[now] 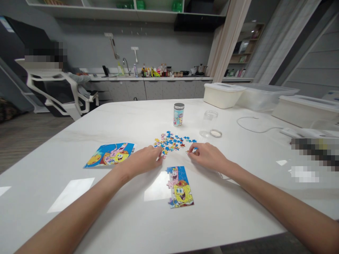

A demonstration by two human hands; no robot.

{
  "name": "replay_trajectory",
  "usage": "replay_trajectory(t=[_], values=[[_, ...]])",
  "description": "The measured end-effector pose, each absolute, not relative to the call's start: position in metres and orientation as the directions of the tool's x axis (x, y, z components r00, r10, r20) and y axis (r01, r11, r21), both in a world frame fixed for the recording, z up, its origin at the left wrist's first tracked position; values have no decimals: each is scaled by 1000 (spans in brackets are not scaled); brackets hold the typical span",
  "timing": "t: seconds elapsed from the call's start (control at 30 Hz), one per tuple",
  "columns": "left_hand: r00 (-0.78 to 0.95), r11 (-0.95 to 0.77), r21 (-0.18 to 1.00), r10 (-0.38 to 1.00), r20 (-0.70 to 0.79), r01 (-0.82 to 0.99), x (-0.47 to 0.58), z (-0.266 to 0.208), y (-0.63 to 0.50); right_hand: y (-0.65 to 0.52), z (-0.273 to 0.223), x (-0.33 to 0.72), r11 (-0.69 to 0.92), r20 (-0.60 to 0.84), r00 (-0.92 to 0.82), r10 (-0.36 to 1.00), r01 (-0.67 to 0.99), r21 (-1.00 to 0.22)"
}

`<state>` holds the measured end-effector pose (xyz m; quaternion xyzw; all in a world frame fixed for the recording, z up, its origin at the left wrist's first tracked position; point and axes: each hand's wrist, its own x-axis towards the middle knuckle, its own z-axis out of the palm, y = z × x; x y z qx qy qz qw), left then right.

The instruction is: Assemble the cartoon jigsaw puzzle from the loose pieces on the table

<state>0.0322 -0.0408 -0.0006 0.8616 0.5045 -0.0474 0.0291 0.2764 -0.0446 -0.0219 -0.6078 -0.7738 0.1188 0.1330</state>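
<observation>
A loose pile of small jigsaw puzzle pieces (172, 143), mostly blue with some yellow and pink, lies mid-table. At the pile's left edge is my left hand (148, 157), its fingers curled together; whatever may be in them is hidden. My right hand (208, 155), at the right of the pile, pinches a small dark puzzle piece (188, 152) between thumb and fingers. Nearer to me, between my forearms, a partly joined puzzle (182, 188) shows a yellow cartoon face and a pink figure, with a jagged left edge. Beside my left wrist lies a printed picture sheet (109, 154) of the same characters.
Behind the pile stands a printed canister (178, 115) with a metal lid. Right of it are a clear jar (209, 123) and a ring-shaped lid (216, 133). Storage boxes (224, 97) and a white cable (246, 127) occupy the right side. A person sits in an office chair (53, 84) far left.
</observation>
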Motion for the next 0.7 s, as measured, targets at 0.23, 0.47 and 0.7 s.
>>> replay_trajectory(t=[0.23, 0.47, 0.7], values=[[470, -475, -7, 873, -132, 880, 34, 0, -41, -44, -23, 279, 312, 75, -307, 949, 877, -365], [476, -482, -38, 872, -116, 875, 32, -4, -40, -45, -26, 278, 270, 68, -264, 962, 893, -360], [473, -480, -34, 872, -121, 877, 34, -3, -41, -46, -27, 277, 345, 68, -346, 936, 856, -385]])
